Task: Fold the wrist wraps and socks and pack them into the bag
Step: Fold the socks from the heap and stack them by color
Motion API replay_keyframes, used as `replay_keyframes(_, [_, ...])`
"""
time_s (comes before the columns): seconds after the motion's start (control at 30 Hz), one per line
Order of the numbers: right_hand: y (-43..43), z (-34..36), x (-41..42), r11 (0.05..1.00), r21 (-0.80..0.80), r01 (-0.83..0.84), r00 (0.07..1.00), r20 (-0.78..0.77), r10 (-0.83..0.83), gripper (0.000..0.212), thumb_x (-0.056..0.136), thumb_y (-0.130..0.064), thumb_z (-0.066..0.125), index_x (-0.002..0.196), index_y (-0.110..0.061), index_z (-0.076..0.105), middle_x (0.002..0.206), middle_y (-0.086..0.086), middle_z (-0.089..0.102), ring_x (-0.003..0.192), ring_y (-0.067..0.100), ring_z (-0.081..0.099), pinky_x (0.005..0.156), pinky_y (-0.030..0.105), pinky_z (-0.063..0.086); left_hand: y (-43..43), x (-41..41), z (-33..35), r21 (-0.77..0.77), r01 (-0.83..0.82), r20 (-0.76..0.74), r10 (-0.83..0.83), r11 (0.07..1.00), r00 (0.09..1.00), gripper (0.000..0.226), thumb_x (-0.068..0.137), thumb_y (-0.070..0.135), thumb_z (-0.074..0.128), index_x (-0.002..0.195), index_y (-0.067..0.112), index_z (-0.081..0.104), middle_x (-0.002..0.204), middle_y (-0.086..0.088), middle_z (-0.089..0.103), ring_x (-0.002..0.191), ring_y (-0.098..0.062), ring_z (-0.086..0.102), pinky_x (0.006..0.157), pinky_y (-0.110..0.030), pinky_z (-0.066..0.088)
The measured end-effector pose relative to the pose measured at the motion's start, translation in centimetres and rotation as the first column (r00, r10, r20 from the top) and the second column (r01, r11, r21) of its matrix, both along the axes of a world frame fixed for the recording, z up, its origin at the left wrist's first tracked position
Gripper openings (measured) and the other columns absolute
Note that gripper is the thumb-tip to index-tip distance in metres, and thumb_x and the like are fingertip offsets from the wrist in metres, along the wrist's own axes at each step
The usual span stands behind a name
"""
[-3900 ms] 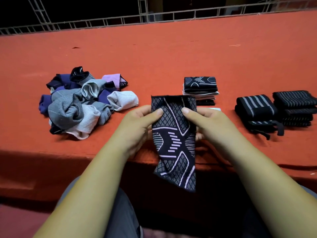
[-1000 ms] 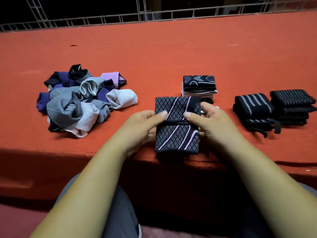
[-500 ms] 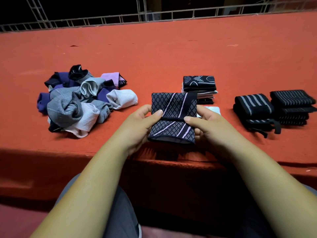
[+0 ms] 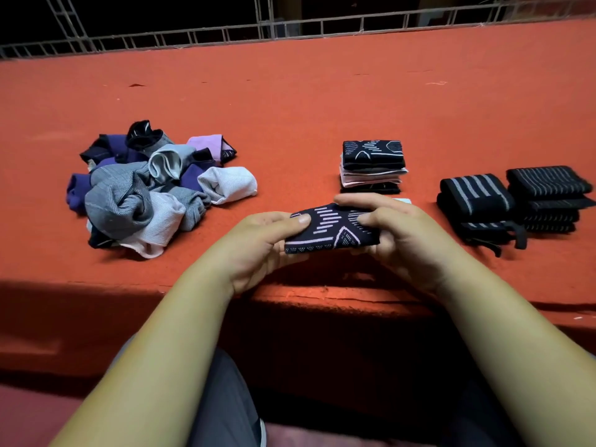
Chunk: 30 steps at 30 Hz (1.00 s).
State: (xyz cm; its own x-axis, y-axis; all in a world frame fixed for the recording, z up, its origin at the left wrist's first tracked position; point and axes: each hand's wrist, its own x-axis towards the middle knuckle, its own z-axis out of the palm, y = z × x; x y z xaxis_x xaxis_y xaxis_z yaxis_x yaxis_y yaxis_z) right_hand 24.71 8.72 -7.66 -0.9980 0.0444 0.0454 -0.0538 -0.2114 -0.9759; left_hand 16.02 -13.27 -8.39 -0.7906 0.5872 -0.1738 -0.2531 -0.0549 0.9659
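Note:
A black sock with a pale lilac pattern point(image 4: 332, 229), folded into a small flat packet, is held just above the front edge of the red table point(image 4: 290, 101). My left hand point(image 4: 258, 245) pinches its left end, thumb on top. My right hand point(image 4: 396, 230) grips its right end, fingers curled over the far side. Behind them stands a neat stack of folded socks point(image 4: 372, 167). A loose heap of unfolded socks point(image 4: 154, 188), grey, purple, white and black, lies at the left. Folded black striped wrist wraps point(image 4: 516, 204) sit in two piles at the right. No bag is visible.
A metal railing point(image 4: 290, 27) runs along the table's far edge, with darkness beyond. The table's front edge drops off just under my hands. My lap in grey trousers point(image 4: 222, 404) is below.
The long patterned sock hanging from both hands has been folded up in steps into a compact packet. My hands have closed in on its two ends.

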Motion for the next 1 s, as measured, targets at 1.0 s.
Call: replay_keyframes(1.0, [4.9,-2.2,-1.4,0.330,0.836,0.438,0.828,-0.232,-0.510,0.035,0.101,-0.022,0.055,0.128,-0.023,0.077,0.128,0.005,0.064,0.125,0.020,0.058,0.108,0.024,0.035,10.0,-1.2,-2.4,-0.324,-0.382,-0.660,0.083,0.865,0.747,0.026,0.100,0.025,0.067,0.122,0.028,0.081,0.122,0.004,0.066,0.107,-0.008,0.064,0.101,-0.021,0.044])
